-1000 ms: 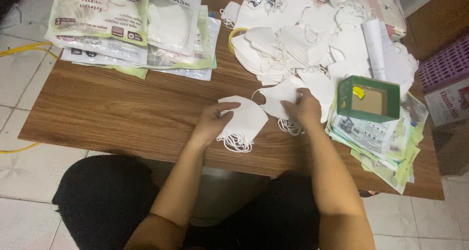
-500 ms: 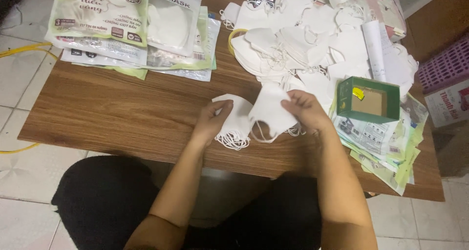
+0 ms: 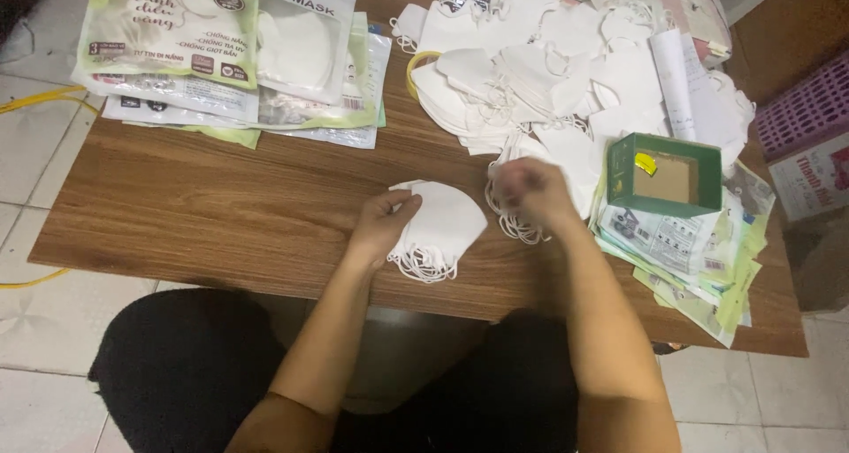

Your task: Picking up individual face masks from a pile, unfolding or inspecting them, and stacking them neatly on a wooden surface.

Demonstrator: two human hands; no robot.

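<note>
Where the wooden bench [image 3: 221, 205] meets the seated person's lap, a small stack of folded white face masks [image 3: 439, 227] is seen lying near the front edge, their ear loops trailing toward the person. The stack is pinned at its left side by the left hand [image 3: 382, 226], whose fingers are curled onto the masks' edge. The right hand [image 3: 531, 190] is held just to the right of the stack and is blurred; its fingers appear bunched over a tangle of white ear loops [image 3: 513, 223], but how firmly anything is gripped cannot be told.

Behind the hands, a large loose heap of white masks [image 3: 548, 72] is spread across the far middle of the bench. At the far left, flat rectangular mask packets [image 3: 221, 55] are fanned out, pale green and white with clear windows showing masks inside. At the right, an open green cardboard box [image 3: 665, 174] with a brown interior and a small yellow sticker is set on a pile of empty printed packets [image 3: 699, 258], white and light green, which overhangs the bench's right front corner. A pink slatted crate [image 3: 805, 108] is visible beyond the right edge. Pale floor tiles [image 3: 35, 320] are seen beneath.
</note>
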